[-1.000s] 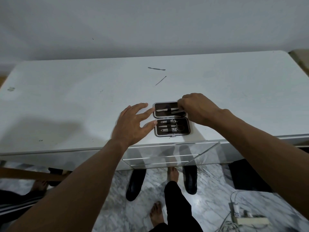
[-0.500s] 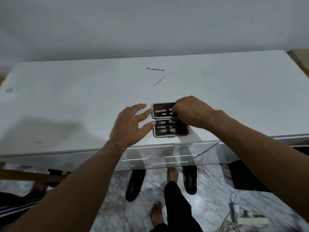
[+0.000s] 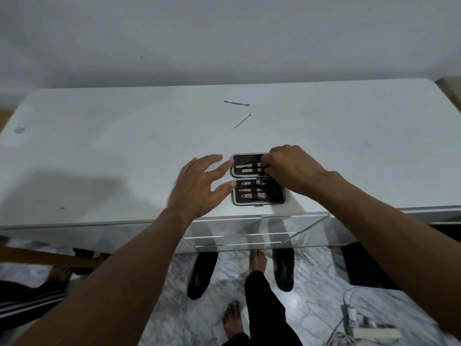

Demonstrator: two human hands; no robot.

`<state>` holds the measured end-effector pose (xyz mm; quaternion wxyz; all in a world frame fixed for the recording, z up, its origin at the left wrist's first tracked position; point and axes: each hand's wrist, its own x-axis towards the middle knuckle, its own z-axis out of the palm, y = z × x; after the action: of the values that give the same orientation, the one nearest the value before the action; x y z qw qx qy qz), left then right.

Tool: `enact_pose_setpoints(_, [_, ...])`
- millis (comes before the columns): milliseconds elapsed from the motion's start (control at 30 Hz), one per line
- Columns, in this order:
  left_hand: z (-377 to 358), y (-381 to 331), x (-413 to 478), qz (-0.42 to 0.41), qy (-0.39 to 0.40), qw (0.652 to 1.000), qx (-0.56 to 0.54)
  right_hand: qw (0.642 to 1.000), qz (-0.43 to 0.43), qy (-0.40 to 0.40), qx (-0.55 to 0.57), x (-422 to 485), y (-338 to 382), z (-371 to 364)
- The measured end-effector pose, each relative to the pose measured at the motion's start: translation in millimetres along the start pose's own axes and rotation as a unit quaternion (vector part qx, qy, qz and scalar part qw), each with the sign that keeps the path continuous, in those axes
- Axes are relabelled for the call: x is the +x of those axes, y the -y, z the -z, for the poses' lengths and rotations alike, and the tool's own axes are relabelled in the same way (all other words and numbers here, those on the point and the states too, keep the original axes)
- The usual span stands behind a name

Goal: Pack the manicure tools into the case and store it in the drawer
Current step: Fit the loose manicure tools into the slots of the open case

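A small dark manicure case (image 3: 272,199) lies open near the front edge of the white dresser top (image 3: 99,151), with several metal tools strapped in both halves. My right hand (image 3: 291,168) rests over the case's right side, its fingertips pinching the end of a tool in the far half. My left hand (image 3: 199,188) is spread flat, fingertips touching the case's left edge. Two loose tools lie further back: a cuticle pusher (image 3: 236,103) and a thin pick (image 3: 242,121).
Mirrored drawer fronts (image 3: 239,236) sit just below the case. On the marble floor are my bare feet, a pair of black shoes (image 3: 202,273), and a power strip with cables (image 3: 369,330) at the lower right. A wall stands behind the dresser.
My right hand has slid from the near half of the case back over the far half. The left hand has barely moved.
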<state>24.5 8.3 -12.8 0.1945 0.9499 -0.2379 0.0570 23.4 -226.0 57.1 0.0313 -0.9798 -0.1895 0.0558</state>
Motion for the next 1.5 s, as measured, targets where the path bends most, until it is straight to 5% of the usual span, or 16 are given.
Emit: enact_pose_setpoints(1500, [1.7,0.8,-0.3,-0.014,0.0,1.0,0.0,0.998,-0.026,-0.015,0.055,-1.4,1.2,-7.9])
